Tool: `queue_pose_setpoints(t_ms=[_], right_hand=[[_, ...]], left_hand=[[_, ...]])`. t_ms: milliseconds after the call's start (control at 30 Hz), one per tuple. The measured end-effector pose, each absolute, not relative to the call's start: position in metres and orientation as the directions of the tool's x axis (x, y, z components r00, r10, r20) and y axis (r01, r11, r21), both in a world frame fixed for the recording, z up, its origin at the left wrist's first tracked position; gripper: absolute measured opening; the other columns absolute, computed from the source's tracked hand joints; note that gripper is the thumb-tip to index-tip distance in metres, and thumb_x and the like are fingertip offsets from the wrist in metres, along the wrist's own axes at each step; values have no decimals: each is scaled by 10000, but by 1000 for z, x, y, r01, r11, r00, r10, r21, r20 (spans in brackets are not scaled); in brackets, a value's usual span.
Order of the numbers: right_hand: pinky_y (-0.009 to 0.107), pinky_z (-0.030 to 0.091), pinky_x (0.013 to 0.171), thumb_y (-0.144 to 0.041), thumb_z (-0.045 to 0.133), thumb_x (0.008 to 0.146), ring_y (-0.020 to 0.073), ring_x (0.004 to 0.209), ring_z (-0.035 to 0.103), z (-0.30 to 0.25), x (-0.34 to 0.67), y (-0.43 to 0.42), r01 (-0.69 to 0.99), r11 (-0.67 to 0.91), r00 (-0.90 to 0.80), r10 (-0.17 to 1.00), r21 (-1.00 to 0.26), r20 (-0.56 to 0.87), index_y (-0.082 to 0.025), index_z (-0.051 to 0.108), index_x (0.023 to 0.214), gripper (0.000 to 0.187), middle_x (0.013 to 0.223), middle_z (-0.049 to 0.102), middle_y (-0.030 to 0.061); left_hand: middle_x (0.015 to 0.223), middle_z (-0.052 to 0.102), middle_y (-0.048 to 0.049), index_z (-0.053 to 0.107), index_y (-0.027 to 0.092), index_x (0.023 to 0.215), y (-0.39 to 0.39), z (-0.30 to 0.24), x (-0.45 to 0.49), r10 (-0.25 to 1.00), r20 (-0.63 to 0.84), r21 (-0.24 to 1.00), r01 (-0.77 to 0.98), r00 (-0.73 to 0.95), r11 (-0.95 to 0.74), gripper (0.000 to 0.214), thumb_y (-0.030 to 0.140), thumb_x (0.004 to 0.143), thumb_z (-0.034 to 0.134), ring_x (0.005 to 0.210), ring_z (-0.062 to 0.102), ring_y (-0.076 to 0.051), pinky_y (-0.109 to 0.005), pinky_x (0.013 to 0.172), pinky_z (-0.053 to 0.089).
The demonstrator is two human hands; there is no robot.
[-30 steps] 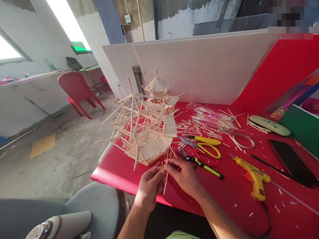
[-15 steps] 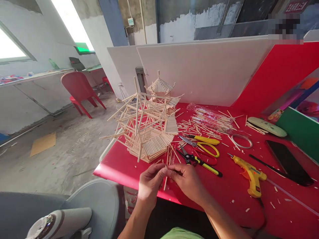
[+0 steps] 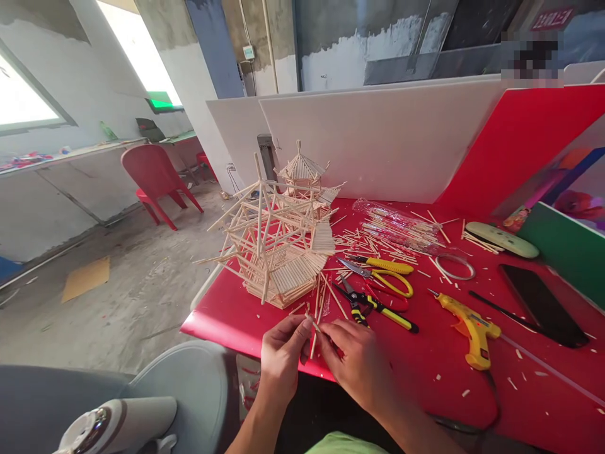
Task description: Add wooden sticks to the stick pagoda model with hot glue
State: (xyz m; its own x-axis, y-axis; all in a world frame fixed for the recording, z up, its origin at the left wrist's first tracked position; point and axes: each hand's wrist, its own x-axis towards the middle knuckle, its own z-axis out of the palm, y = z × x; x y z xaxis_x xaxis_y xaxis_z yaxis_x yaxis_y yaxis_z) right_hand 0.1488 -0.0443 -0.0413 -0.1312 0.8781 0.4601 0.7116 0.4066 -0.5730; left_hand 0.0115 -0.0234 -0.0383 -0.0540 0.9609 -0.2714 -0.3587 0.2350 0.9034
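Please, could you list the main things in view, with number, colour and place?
Table: one, red, centre
Stick model: at least one, pale, table's left
Loose sticks: many, pale, centre
Bag: one, clear, around sticks
Hand tools: about three, partly yellow, centre
Glue gun: one, yellow, right
Ring: one, silvery, right
Phone: one, black, right
Oval object: one, light green, right
Panel: one, green, far right
Boards: at least two, white, behind table
Chair: at least one, red, left background
Bottle: one, white, lower left
Cardboard: one, tan, floor
Left grip: one, bare, front, pinching a small stick
Right grip: one, bare, front, close beside it
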Motion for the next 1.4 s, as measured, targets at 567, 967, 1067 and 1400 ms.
queue_pose_setpoints(t_ms=[567,967,1067,1400], right_hand=[[282,359,613,-157,440,973,153,628,600,-40,138,-46,784,503,-223,775,-364,591,-169,654,896,228,691,649,33],[297,329,572,-250,484,998,131,565,586,8,110,-16,757,505,-120,732,-416,670,-199,618,731,303,611,623,9],[303,306,568,-259,472,1000,126,559,575,9,101,-7,768,504,-129,725,-395,676,-199,615,706,332,604,616,5],[300,253,565,-315,454,1011,117,569,560,5,91,5,748,444,-113,817,-493,565,-197,581,668,384,614,615,0]], left_hand=[[481,523,30,710,127,598,-24,-29,6,934,-331,886,-386,-137,258,180,281,586,803,365,354,-37,-186,374,187],[481,521,47,746,141,708,-16,-23,-32,922,-216,928,-362,-322,90,273,310,556,898,411,385,-41,-162,385,254],[518,544,53,741,177,773,-10,-12,-43,889,-156,925,-380,-431,-22,254,305,602,878,441,415,-47,-152,404,292],[487,515,41,786,144,802,24,11,-57,930,-40,993,-115,-365,-2,354,419,600,877,455,411,-77,-204,399,287]])
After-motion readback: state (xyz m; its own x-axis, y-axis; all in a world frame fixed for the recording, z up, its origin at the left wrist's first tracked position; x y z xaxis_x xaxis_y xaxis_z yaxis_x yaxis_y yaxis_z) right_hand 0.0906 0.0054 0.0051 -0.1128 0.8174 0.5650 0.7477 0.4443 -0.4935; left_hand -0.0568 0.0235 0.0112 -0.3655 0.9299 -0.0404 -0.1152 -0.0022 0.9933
